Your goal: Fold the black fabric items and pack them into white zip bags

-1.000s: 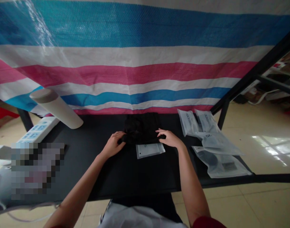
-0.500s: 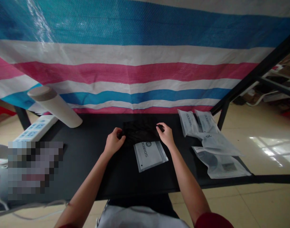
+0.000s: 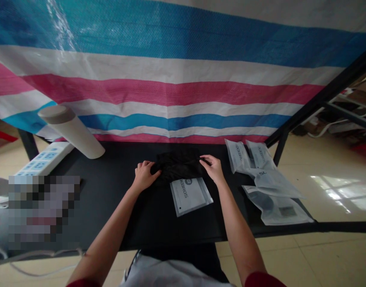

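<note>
A folded piece of black cloth (image 3: 179, 164) lies on the black table, its details hard to make out against the dark top. At its left edge, my left hand (image 3: 145, 175) grips it with curled fingers and the thumb a little apart. My right hand (image 3: 213, 169) pinches the right edge between thumb and fingers. Just in front of the cloth, a frosted zip bag (image 3: 192, 198) with dark printed lettering lies flat, its upper end partly under the cloth.
Several similar frosted bags (image 3: 286, 209) lie at the table's right end. On the left are a white bottle (image 3: 78, 133), a white power strip (image 3: 46, 157) and a blurred-out item (image 3: 48, 207). A striped tarp (image 3: 171, 91) hangs behind the table (image 3: 111, 191).
My right hand has shifted slightly right along with the cloth's right edge. My left hand's thumb and fingers have moved slightly onto the cloth's left side. The view has tilted a little.
</note>
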Demonstrator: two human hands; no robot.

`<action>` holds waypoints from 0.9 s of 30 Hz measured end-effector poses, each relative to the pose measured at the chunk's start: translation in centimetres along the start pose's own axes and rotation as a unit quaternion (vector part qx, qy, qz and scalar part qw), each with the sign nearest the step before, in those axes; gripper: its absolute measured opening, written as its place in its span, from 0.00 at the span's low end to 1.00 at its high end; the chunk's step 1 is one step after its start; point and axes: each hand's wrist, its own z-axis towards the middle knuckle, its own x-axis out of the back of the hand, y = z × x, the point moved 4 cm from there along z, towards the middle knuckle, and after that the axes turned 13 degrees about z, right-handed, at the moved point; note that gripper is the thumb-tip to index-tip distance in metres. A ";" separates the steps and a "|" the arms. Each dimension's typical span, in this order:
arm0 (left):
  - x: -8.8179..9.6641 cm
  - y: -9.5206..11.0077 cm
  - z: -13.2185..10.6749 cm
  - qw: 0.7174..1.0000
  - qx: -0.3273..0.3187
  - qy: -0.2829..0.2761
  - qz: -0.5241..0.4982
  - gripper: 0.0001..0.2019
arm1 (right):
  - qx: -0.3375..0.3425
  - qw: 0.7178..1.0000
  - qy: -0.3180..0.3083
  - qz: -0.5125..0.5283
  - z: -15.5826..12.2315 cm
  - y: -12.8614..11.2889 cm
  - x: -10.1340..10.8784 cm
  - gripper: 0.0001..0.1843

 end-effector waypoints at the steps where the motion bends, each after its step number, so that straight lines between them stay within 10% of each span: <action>1: -0.1 0.0 0.1 1.000 -0.004 -0.007 -0.005 0.23 | 0.001 1.000 0.007 -0.011 0.1 0.1 -0.2 0.12; 8: 0.5 0.2 -0.2 0.994 -0.047 -0.005 -0.103 0.16 | -0.015 0.980 0.011 -0.196 0.7 2.1 -1.1 0.30; 16: 1.0 1.8 -0.5 0.942 -0.108 0.059 -0.313 0.24 | -0.083 0.992 -0.004 -0.095 1.3 3.2 -1.1 0.37; 27: 1.5 2.9 -1.2 0.934 -0.179 0.053 -0.304 0.08 | -0.142 0.979 -0.061 0.130 0.2 1.9 -0.1 0.42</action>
